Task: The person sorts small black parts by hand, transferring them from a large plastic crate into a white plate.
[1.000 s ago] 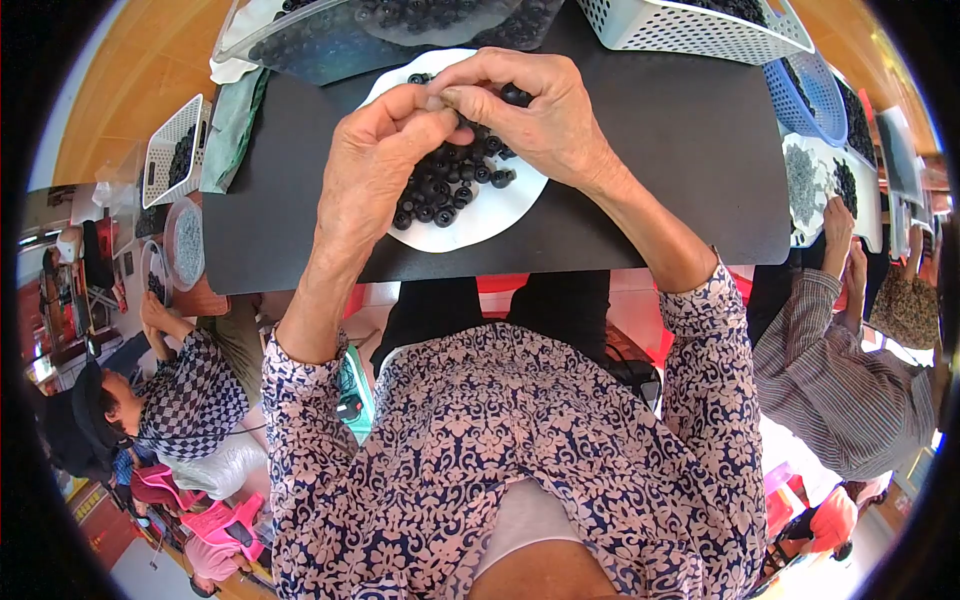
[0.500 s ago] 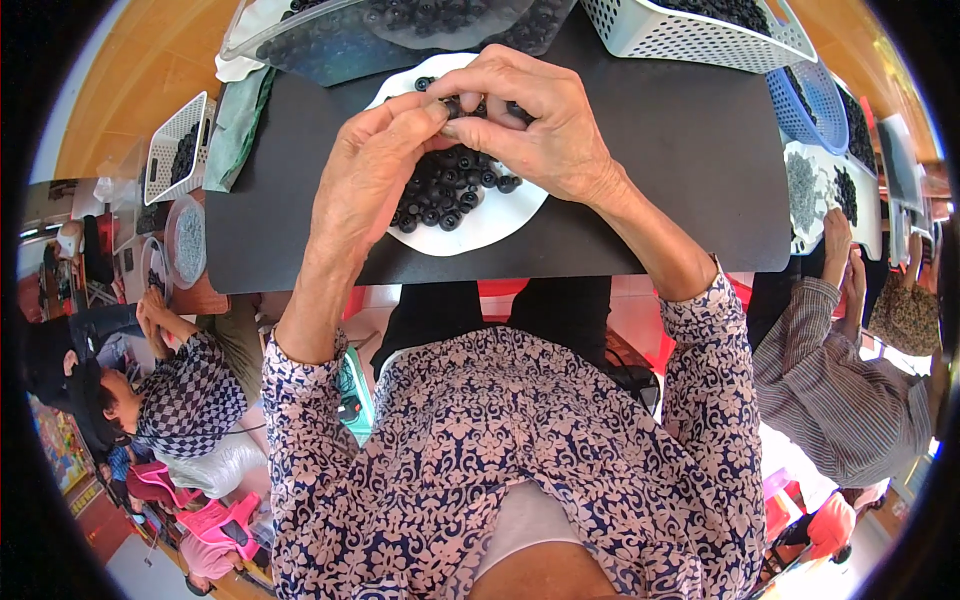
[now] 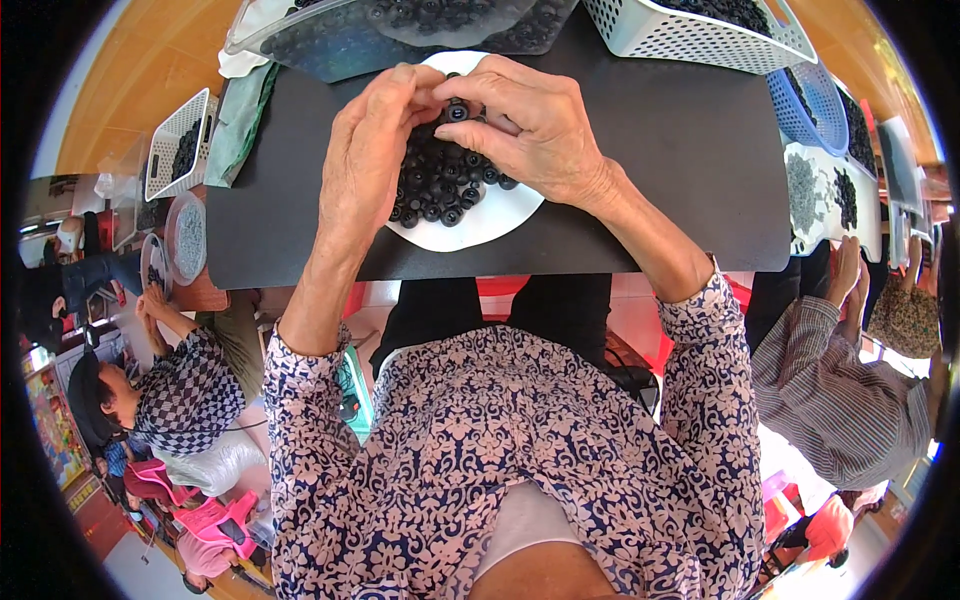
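A white plate [image 3: 500,217] lies near the table's front edge with a heap of small black ring-like parts [image 3: 435,180] on it. Over its left side is my left hand [image 3: 370,140], thumb raised and fingers apart from it, some fingertips hidden. Opposite, my right hand [image 3: 540,130] arches over the plate, with thumb and forefinger parted. One black round part [image 3: 457,112], with a pale ring at its centre, shows in the gap between them. I cannot tell whether it touches the fingers or sits above the heap.
A clear bin [image 3: 400,40] of black parts stands beyond the plate. White baskets [image 3: 690,40] [image 3: 180,150] and a blue basket [image 3: 808,110] flank the dark table [image 3: 670,160]. A green cloth [image 3: 240,125] hangs at its left corner. Co-workers sit on the left [image 3: 190,390] and right [image 3: 840,370].
My fingertips, pinched together over the plate before, have come apart. The left thumb has risen away from the right one, and the black part between the hands shows more plainly.
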`<move>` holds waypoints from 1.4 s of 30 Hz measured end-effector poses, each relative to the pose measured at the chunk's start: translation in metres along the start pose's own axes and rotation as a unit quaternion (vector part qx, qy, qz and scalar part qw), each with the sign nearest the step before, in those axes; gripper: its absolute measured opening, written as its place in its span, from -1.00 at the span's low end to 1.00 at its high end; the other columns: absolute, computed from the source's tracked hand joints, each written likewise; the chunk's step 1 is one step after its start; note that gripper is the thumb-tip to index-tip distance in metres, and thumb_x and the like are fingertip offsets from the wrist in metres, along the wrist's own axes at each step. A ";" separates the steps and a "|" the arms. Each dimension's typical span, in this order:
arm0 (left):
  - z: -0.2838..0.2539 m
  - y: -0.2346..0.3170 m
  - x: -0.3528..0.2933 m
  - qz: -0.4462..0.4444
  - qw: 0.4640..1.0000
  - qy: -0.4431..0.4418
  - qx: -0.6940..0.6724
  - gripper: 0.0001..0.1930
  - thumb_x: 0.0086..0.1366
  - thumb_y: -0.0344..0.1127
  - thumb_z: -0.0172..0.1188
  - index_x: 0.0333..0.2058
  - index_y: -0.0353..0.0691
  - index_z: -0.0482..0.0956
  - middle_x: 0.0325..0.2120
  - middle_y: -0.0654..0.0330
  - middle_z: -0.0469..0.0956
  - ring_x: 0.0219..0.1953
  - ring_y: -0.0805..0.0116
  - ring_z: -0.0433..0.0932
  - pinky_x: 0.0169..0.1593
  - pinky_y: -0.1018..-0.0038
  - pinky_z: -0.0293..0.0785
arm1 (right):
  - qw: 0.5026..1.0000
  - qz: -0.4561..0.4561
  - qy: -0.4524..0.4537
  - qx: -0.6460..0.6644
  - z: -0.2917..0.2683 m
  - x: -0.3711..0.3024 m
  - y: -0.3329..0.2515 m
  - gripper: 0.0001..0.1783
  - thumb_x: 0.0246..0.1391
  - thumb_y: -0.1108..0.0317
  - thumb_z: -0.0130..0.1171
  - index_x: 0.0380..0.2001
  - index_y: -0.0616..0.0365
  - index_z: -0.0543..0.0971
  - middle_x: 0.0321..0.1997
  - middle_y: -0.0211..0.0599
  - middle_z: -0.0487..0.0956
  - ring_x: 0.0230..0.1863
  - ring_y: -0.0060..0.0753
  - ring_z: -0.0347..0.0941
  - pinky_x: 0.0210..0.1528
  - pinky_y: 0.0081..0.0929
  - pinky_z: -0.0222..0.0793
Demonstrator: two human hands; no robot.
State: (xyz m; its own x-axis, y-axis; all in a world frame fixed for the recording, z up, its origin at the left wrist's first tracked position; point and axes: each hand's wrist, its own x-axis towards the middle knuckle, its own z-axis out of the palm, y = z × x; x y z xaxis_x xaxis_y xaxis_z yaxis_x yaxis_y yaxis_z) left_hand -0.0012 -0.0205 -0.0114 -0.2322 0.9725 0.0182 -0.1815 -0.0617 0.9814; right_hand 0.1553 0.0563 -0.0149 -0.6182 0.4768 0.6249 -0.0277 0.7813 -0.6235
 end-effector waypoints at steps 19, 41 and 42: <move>0.008 0.016 0.016 0.154 0.967 -0.103 0.173 -0.47 0.42 0.05 -0.26 -0.07 -0.29 0.51 -0.17 0.11 0.57 -0.09 0.39 0.49 -0.01 0.53 0.36 | 0.990 0.100 0.023 0.096 -0.003 -0.001 -0.006 -0.81 -0.06 0.44 0.30 -0.33 0.24 0.58 -0.41 -0.37 0.58 -0.41 -0.57 0.50 -0.33 -0.60 0.43; -0.009 0.002 0.039 0.230 0.659 -0.046 0.715 -0.82 0.15 -0.38 0.16 -0.31 -0.38 0.53 -0.37 -0.02 0.52 -0.23 0.00 0.50 -0.11 0.26 0.45 | 0.952 0.203 0.067 0.220 -0.014 -0.001 0.005 -0.75 0.18 0.24 0.15 -0.40 0.23 0.58 -0.58 -0.52 0.47 -0.51 -0.72 0.34 -0.47 -0.68 0.27; -0.010 0.003 0.040 0.231 0.658 -0.047 0.715 -0.82 0.15 -0.38 0.16 -0.31 -0.38 0.53 -0.37 -0.02 0.52 -0.23 0.00 0.50 -0.11 0.26 0.45 | 0.960 0.197 0.061 0.190 -0.014 -0.001 0.007 -0.78 0.16 0.28 0.16 -0.38 0.24 0.58 -0.57 -0.51 0.47 -0.50 -0.70 0.36 -0.45 -0.66 0.30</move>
State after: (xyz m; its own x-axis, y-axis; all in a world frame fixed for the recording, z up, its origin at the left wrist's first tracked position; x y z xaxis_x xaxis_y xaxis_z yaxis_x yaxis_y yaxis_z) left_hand -0.0202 0.0157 -0.0095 0.1261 0.9376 0.3241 0.9882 -0.1475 0.0421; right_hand 0.1667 0.0667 -0.0137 -0.5440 0.7663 0.3417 -0.1101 0.3386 -0.9345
